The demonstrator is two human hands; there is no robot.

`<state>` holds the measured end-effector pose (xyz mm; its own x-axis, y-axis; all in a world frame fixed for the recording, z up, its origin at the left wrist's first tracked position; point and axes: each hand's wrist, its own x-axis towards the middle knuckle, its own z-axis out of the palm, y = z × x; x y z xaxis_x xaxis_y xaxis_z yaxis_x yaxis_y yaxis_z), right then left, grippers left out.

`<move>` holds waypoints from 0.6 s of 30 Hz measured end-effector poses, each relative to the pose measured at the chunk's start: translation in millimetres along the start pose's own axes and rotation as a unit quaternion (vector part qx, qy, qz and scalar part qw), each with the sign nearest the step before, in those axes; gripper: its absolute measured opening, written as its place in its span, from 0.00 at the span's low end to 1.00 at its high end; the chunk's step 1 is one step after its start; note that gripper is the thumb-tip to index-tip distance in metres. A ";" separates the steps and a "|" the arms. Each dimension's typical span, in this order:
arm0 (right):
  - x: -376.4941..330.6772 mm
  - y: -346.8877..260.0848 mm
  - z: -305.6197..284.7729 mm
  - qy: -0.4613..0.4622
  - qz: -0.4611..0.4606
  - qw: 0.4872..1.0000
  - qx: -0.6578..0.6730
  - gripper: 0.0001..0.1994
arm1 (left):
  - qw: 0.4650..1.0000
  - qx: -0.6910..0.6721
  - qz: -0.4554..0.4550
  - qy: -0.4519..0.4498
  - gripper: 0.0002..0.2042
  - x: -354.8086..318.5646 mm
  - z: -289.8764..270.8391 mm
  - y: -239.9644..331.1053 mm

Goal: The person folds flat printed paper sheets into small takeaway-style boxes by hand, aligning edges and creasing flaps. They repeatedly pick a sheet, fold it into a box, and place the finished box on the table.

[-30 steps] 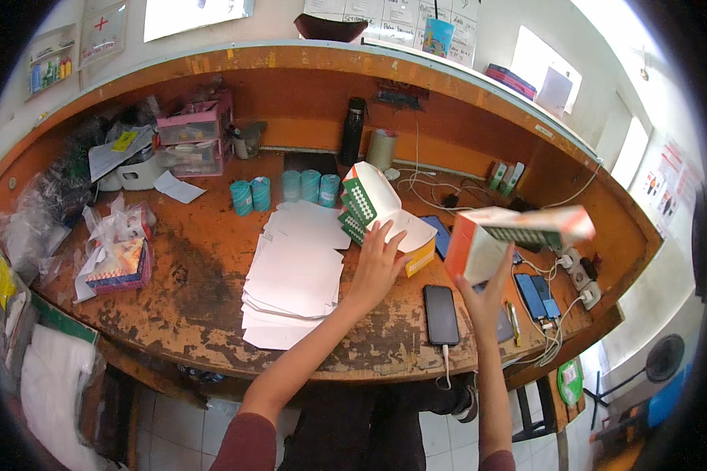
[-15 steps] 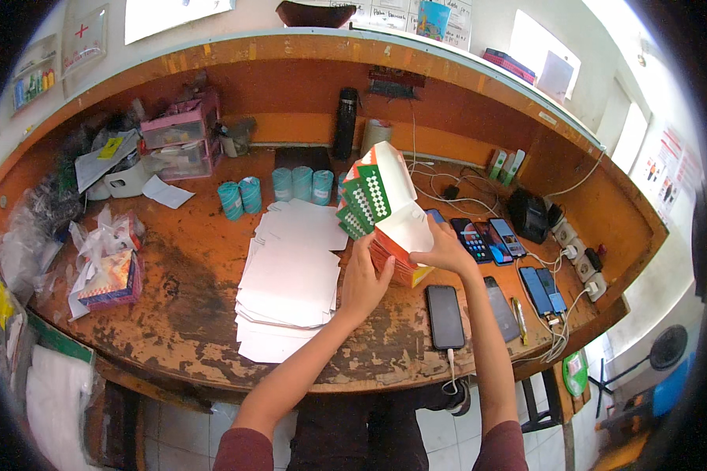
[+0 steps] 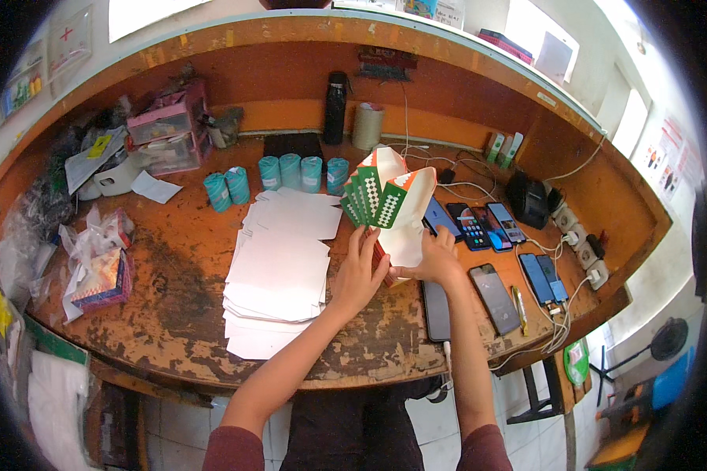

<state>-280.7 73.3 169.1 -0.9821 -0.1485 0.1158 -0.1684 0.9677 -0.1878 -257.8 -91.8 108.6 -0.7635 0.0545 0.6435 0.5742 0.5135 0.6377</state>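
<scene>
Both of my hands hold a nested stack of paper food cartons above the desk, printed green, white and orange outside and plain white inside. My left hand is closed on the stack's lower left side. My right hand grips the lower right, by the white inside of the front carton. The cartons' upper flaps fan out toward the far side. Left of my hands lies a pile of flat white card sheets. Partly under my right forearm is a dark phone with a white cable.
Several teal cylinders stand behind the card pile, near a black flask and a beige roll. More phones and cables fill the right side, beside wall sockets. Plastic bags and a small box lie at left.
The front carton's printed flap has swung up and now stands beside the other fanned flaps. My right hand has moved slightly left and down; the view has shifted a little.
</scene>
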 end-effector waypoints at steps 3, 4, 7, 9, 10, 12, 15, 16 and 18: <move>3.2 13.4 14.5 0.013 -0.026 0.997 0.065 0.63 | 1.000 -0.017 -0.008 -0.012 0.24 3.2 1.8 -2.3; 7.2 17.6 20.0 0.017 -0.041 0.994 0.104 0.63 | 0.999 -0.027 -0.012 -0.016 0.24 4.1 0.9 -2.9; 12.1 15.3 37.0 0.066 -0.062 0.993 0.077 0.61 | 0.999 -0.039 -0.017 -0.009 0.24 6.9 -4.6 -8.4; 9.5 -2.5 50.8 0.117 -0.010 0.983 0.139 0.60 | 1.000 -0.029 -0.005 0.010 0.25 11.5 -10.9 -12.9; 9.7 -13.9 56.5 0.140 0.015 0.975 0.171 0.59 | 1.000 -0.022 0.000 0.020 0.26 14.0 -16.4 -15.8; 15.6 -21.3 70.1 0.239 0.026 0.969 0.063 0.56 | 0.998 0.043 -0.035 0.040 0.29 22.6 -30.3 -21.2; 28.0 -10.0 97.3 0.371 -0.012 0.929 0.002 0.48 | 0.953 0.244 -0.123 0.128 0.32 28.3 -49.3 -54.1; 29.1 -5.8 99.7 0.394 -0.021 0.919 -0.010 0.46 | 0.931 0.284 -0.176 0.147 0.33 27.5 -57.5 -65.3; 30.5 8.0 100.1 0.447 -0.029 0.892 -0.064 0.43 | 0.878 0.345 -0.311 0.118 0.36 27.6 -74.6 -65.6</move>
<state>-320.4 56.1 73.5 -0.5029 -0.0318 0.8638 -0.1494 0.9875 -0.0506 -294.5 -187.9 116.1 -0.7367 -0.5571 0.3832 -0.3100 0.7819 0.5408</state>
